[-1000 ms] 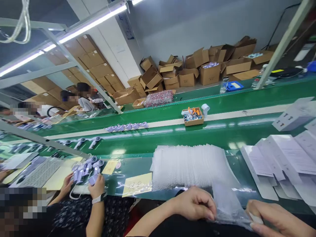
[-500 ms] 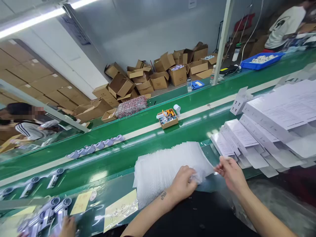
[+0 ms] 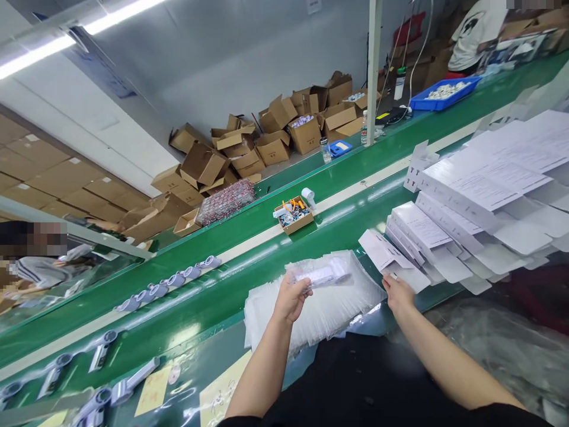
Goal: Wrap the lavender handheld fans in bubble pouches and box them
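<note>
Here, the left grip [image 3: 293, 295] is closed around a plastic-wrapped lavender handheld fan [image 3: 329, 273] over the translucent sleeves [image 3: 320, 317]. The right grip [image 3: 397, 290] pinches a white carton [image 3: 386, 252] by its near flap, beside other cartons [image 3: 427, 226]

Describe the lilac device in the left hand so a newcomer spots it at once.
Find the green workbench, then the fanned stack of translucent bags lying on it. Over that stack, the left hand holds a lilac device in what looks like clear wrap. Unlike the similar devices lying farther left, this one is held up in a hand.
</note>
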{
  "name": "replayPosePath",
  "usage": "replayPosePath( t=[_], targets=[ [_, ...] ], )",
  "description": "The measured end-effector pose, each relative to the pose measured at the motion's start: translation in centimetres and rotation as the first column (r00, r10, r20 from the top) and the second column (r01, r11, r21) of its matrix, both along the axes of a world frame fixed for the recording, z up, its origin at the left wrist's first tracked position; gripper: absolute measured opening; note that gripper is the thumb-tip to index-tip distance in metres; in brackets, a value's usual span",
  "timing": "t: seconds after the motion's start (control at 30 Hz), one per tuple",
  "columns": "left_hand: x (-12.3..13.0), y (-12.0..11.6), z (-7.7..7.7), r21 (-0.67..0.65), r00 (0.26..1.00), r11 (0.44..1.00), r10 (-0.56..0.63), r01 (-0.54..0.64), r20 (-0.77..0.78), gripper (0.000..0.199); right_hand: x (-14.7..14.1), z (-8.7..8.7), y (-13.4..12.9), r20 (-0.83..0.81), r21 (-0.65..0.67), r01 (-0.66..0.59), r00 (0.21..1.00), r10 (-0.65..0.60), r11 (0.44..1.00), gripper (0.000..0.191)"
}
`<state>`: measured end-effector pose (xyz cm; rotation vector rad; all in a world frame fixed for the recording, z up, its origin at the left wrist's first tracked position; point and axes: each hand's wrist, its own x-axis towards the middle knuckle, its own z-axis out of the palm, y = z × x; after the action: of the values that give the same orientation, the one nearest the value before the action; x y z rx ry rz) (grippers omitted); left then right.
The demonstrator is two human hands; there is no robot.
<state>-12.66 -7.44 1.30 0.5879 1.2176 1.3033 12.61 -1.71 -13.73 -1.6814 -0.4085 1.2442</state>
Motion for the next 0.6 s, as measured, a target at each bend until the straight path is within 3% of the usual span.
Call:
replayPosePath(
  t=[0.13, 0.3, 0.37, 0.43, 0.5, 0.6],
  targets=[
    [-0.3, 0.6, -0.6, -0.007, 0.997, 0.998, 0.065, -0.065, 0.051, 0.037, 0.3, 2.6, -0.7, 0.274, 0.154, -0.218, 0.947, 0.17, 0.964, 0.019],
    [1.7, 3.2, -0.2, 0.032, 0.996, 0.999, 0.013, -0.016, 0.088, 0.037, 2.2, 5.4, 3.0, 0.543, 0.197, -0.547, 0.752, 0.374, 0.813, 0.01],
    [3.1, 4.8, -0.1, 0.04, 0.996, 0.999, -0.009, 0.006, 0.092, 0.037, 2.5, 5.5, 4.6, 0.608, 0.19, -0.642, 0.671, 0.424, 0.743, 0.012],
    [4.6, 6.5, -0.2, 0.04, 0.996, 0.999, -0.028, 0.025, 0.086, 0.037, 2.5, 5.1, 5.8, 0.659, 0.2, -0.706, 0.61, 0.44, 0.679, 0.026],
    [6.0, 8.3, -0.4, 0.031, 0.997, 0.999, -0.027, 0.025, 0.068, 0.037, 2.3, 4.3, 6.6, 0.697, 0.236, -0.747, 0.576, 0.428, 0.621, 0.042],
    [7.5, 10.8, -0.8, -0.009, 1.0, 1.0, 0.018, -0.018, -0.011, 0.034, 1.8, 3.1, 7.8, 0.726, 0.314, -0.788, 0.559, 0.4, 0.53, 0.046]
  ],
)
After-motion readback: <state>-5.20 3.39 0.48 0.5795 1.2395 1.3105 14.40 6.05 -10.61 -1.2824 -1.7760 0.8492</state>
